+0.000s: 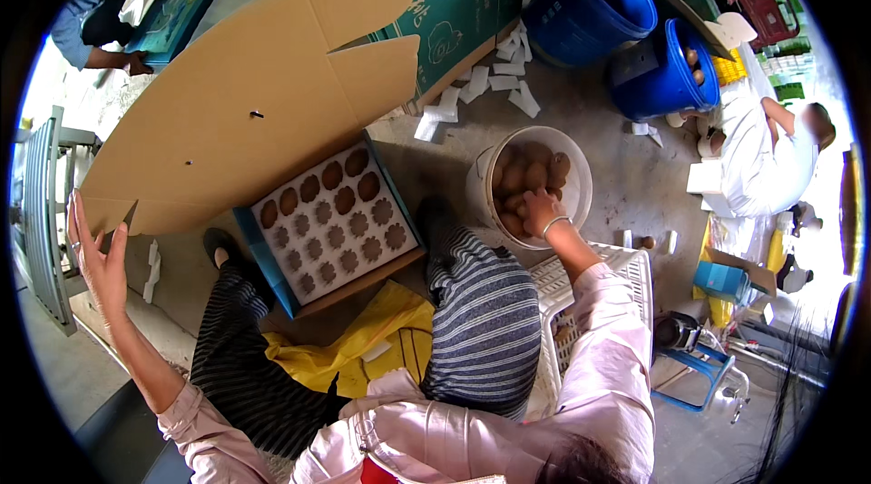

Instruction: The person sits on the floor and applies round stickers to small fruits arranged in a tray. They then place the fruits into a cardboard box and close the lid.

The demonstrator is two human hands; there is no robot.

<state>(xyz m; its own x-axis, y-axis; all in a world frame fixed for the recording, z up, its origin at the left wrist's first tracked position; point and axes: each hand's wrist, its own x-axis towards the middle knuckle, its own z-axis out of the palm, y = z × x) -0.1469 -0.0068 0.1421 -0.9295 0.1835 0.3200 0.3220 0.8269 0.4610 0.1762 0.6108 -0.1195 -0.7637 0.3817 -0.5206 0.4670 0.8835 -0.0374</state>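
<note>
My left hand (102, 259) is raised at the left with its fingers spread, at the end of the raised cardboard lid (238, 110). Below the lid, a blue-sided carton (267, 259) holds a white foam tray (346, 232) with scalloped round pockets. Brown kiwifruit (332, 175) fill the tray's far row, and two more sit at the right of the second row; the other pockets hold none. Inside a white plastic bucket (482, 178), my right hand (542, 212) reaches onto loose kiwifruit (535, 176). Its fingertips are partly hidden, so its grip is unclear.
A white plastic crate (622, 266) stands under my right forearm, and yellow cloth (350, 348) lies between my legs. Foam scraps (476, 84) litter the floor near two blue barrels (588, 1). Another person sits at the right; someone at top left handles a flat box (177, 18).
</note>
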